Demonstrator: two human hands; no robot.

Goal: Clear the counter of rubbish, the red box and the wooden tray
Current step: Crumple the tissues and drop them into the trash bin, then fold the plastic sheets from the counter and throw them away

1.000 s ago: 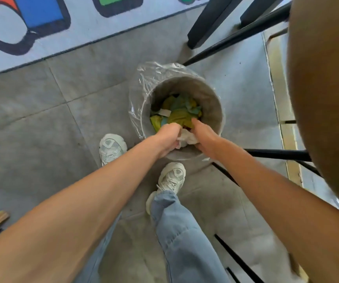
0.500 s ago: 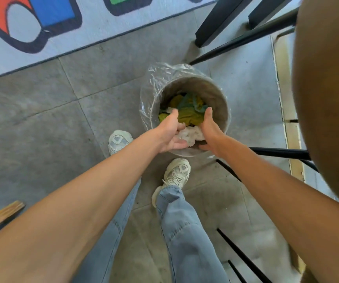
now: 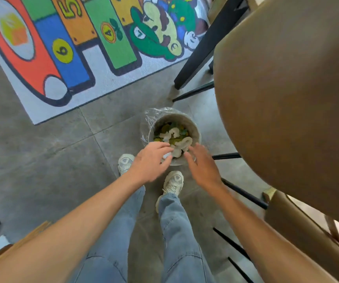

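A round grey bin (image 3: pixel 196 130) lined with clear plastic stands on the floor in front of my feet. Inside lie white crumpled rubbish (image 3: pixel 180 142) and yellow-green scraps. My left hand (image 3: pixel 151 160) hovers over the bin's near rim with its fingers spread and nothing in it. My right hand (image 3: pixel 202 166) is just right of the rim, fingers apart and empty. The red box and the wooden tray are not in view.
A brown round stool seat (image 3: pixel 287 103) fills the right side, with black legs (image 3: pixel 203 50) beside the bin. A colourful number rug (image 3: pixel 78 50) lies beyond on the grey tile floor. A wooden edge (image 3: pixel 31 231) shows at lower left.
Both hands let go of the white rubbish, which now lies in the bin. The hands rose and drew back, and my head lifted away from the bin.
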